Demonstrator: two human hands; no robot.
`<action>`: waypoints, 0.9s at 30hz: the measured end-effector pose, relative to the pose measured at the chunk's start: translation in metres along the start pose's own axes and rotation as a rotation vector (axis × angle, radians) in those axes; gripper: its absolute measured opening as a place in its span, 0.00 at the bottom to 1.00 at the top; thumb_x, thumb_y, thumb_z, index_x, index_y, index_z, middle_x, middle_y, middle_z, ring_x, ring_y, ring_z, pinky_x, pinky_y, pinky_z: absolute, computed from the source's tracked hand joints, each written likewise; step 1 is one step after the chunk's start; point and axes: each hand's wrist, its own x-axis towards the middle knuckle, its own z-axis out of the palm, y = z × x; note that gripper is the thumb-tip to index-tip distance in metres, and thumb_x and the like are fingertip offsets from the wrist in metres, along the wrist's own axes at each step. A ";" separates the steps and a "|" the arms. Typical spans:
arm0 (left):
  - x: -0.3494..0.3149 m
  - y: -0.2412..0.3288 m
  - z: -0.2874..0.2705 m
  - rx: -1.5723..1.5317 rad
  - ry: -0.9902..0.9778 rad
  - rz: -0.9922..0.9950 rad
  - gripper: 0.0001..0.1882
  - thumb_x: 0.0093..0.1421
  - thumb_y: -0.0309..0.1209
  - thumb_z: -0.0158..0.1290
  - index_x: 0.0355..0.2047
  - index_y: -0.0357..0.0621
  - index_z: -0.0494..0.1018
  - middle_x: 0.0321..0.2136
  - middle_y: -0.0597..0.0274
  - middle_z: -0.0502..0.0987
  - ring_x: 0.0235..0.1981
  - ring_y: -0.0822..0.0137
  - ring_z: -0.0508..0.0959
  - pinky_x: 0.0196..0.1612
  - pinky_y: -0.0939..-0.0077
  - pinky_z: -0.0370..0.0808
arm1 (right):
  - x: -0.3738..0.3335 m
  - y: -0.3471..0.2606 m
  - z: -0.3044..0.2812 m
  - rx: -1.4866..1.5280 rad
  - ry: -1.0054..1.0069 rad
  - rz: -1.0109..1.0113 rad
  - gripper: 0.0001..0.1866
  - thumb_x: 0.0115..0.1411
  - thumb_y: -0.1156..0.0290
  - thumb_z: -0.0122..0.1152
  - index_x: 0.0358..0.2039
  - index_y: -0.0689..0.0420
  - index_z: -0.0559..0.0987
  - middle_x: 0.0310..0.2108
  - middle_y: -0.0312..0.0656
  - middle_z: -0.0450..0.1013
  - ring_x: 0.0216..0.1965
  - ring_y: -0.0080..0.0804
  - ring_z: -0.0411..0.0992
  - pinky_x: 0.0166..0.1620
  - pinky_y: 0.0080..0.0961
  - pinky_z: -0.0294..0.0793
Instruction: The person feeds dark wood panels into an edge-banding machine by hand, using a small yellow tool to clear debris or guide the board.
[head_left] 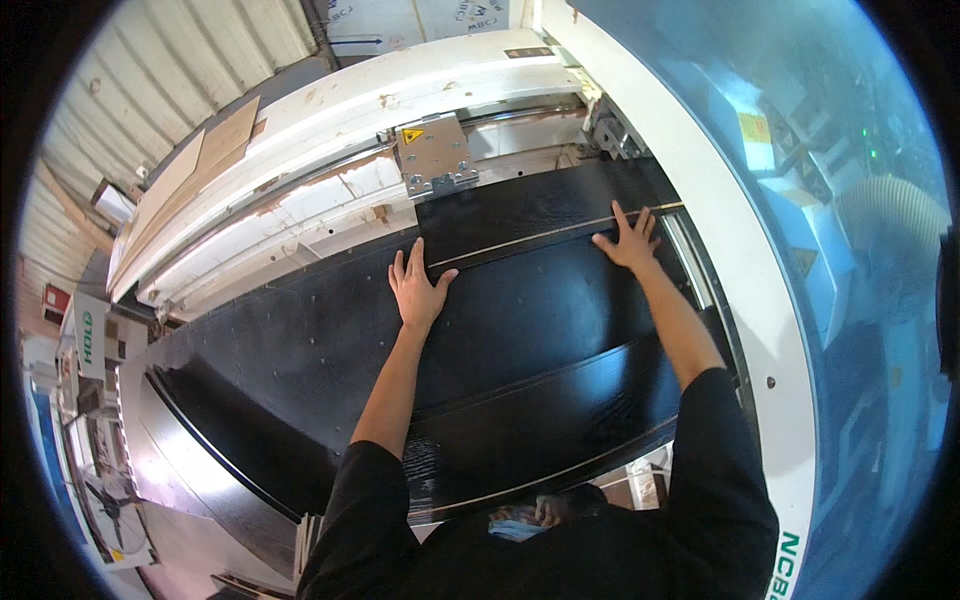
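Observation:
A black wood-grain board [535,203] lies flat at the far side of a black machine table [330,315]; a thin pale line runs along its near edge. My left hand [418,288] is open at that board's near left corner, fingers pointing away from me and thumb out to the right. Farther right, my right hand [632,242] rests with spread fingers over the near edge, by the board's right end. Neither hand is wrapped around anything. A second black wood-grain board [540,435] lies on the table close to my body, below both forearms.
Behind the far board stands a white machine beam [330,110] with a metal plate [436,155] bearing a yellow warning sign. A white frame with a blue see-through cover [870,330] closes off the right side. At left, a curved black edge [225,450] borders the table.

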 end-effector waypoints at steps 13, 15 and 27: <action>-0.003 -0.011 0.011 0.153 -0.089 -0.071 0.47 0.59 0.65 0.57 0.68 0.42 0.66 0.71 0.43 0.59 0.75 0.46 0.54 0.75 0.44 0.45 | -0.025 -0.047 0.040 0.142 0.221 0.046 0.67 0.50 0.16 0.53 0.78 0.46 0.43 0.72 0.80 0.28 0.75 0.75 0.25 0.73 0.66 0.24; -0.004 -0.014 0.011 0.171 -0.090 -0.062 0.48 0.60 0.66 0.56 0.68 0.41 0.66 0.71 0.43 0.58 0.75 0.46 0.54 0.75 0.44 0.45 | -0.024 -0.053 0.041 0.140 0.292 0.032 0.64 0.51 0.17 0.54 0.77 0.46 0.49 0.72 0.80 0.32 0.76 0.74 0.28 0.74 0.64 0.26; 0.000 -0.015 0.016 0.152 -0.012 0.020 0.47 0.61 0.66 0.55 0.65 0.39 0.68 0.68 0.41 0.62 0.73 0.42 0.56 0.74 0.39 0.45 | -0.020 -0.040 0.048 0.150 0.427 -0.030 0.63 0.47 0.16 0.57 0.75 0.44 0.58 0.71 0.83 0.40 0.75 0.75 0.36 0.74 0.62 0.31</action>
